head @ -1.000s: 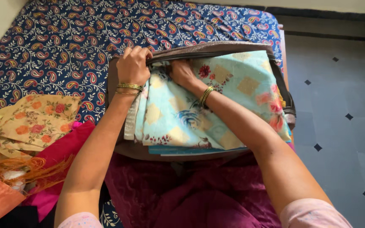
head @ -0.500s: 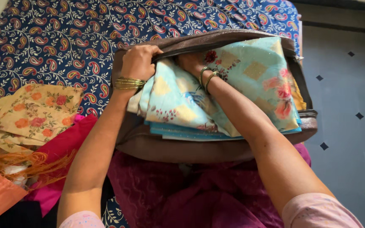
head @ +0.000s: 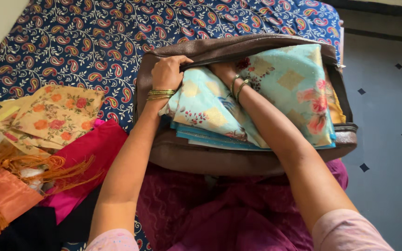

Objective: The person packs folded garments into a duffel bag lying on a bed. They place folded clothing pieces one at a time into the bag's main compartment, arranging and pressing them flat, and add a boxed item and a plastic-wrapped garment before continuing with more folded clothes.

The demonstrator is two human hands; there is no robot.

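Brown bag (head: 196, 160) rests on our lap by the patterned bed (head: 70, 42). Our left hand (head: 167, 73) grips its upper rim. Our right hand (head: 224, 70) presses into the pale blue floral cloth (head: 284, 88) inside, grip hidden.

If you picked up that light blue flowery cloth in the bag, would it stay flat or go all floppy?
Probably floppy: the light blue cloth bends in soft folds over the brown bag. It looks thin, so likely light. It may slide, since the layers under it have smooth edges.
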